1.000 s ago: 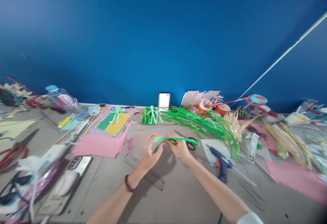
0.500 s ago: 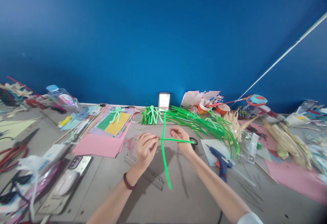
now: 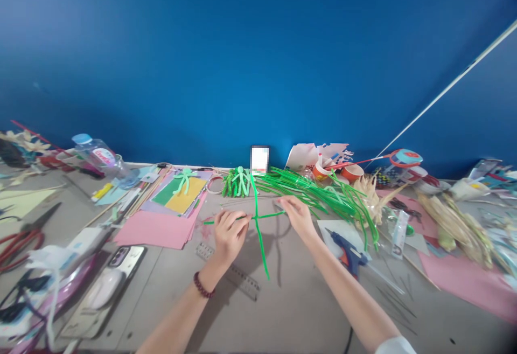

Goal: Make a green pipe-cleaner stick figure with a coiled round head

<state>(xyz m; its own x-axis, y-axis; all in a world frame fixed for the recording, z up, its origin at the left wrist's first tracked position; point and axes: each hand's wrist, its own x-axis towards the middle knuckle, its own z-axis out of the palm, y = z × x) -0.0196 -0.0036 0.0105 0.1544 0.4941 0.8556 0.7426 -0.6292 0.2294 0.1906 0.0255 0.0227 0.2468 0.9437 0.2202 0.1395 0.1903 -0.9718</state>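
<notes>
Mid-frame, the bright-green fuzzy pipe-cleaner cross (image 3: 256,217) looks feather-light and bendy, the left hand (image 3: 230,236) pinching beside the crossing, likely its steadiest hold, the right hand (image 3: 299,217) nipping the right tip, fingers together!

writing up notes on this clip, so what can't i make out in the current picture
All in the head view:
Crosswise green stem: the stretch inside the left hand, covered by that hand.
Its tip at the right hand: too small to tell pinched from touching.
Ruler: its middle, behind the left wrist.
Screen: its content, pixelated.
Bottle label: its print, blurred.
Right sleeve: cut off by the bottom edge.
</notes>
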